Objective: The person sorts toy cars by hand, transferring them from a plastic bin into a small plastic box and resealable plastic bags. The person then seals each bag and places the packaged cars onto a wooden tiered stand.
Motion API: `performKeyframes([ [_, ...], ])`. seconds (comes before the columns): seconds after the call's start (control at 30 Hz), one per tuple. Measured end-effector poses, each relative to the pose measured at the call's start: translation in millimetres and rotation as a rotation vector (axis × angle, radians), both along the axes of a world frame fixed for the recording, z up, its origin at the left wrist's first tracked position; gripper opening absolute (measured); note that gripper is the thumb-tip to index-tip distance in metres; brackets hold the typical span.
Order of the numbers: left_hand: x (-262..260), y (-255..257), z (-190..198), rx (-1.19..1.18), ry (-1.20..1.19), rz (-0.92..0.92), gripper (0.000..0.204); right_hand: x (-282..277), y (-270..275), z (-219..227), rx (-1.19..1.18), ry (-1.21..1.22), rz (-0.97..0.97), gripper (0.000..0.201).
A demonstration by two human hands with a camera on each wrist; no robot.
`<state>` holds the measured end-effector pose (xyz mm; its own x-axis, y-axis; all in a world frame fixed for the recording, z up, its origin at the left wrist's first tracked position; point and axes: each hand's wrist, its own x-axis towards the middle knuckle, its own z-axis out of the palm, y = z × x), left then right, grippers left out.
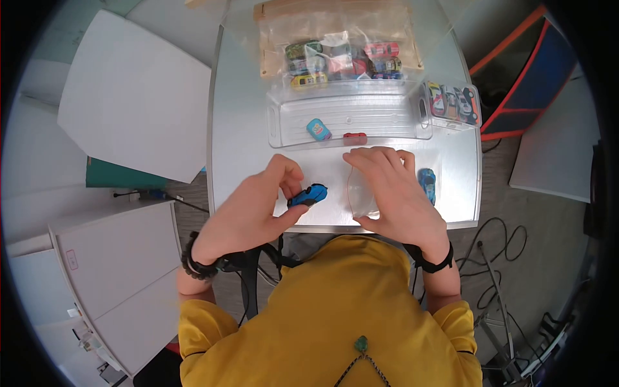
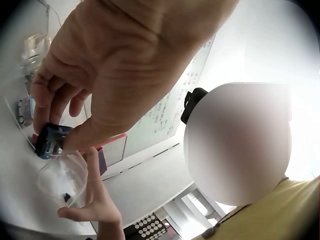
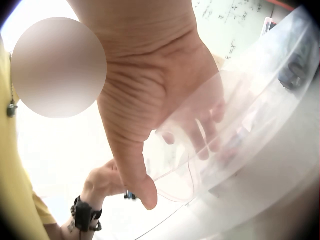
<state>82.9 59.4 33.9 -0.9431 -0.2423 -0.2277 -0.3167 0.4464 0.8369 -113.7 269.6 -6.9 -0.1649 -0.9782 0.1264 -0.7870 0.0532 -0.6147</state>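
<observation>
My left hand (image 1: pixel 255 206) pinches a blue toy car (image 1: pixel 308 195) with black trim between thumb and fingers, low over the table's front part. In the left wrist view the same toy car (image 2: pixel 51 141) sits at the fingertips, close to the mouth of a clear plastic container. My right hand (image 1: pixel 401 197) grips that clear container (image 1: pixel 362 201), its thumb and fingers spread around the rim. The container lies on its side with its opening toward the left hand. Another blue toy car (image 1: pixel 427 184) shows through its far end, right of the right hand.
Behind the hands stands a long clear tray (image 1: pixel 290 106) with a light blue toy car (image 1: pixel 318 129) and a red one (image 1: pixel 354 138). A clear box (image 1: pixel 474 117) of several toy cars adjoins its right end. Farther back lies a clear bag (image 1: pixel 335 19) with several more.
</observation>
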Motion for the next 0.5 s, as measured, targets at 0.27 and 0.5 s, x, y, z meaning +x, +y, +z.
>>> performKeyframes([
  [0.27, 12, -8, -44, -0.16, -0.018, -0.03, 0.026, -3, -3, 4, 0.003, -0.03, -0.038, 0.101],
  [0.5, 6, 9, -43, -0.438, 0.106, 0.01, 0.026, 1, -3, 4, 0.013, -0.05, -0.034, 0.101],
])
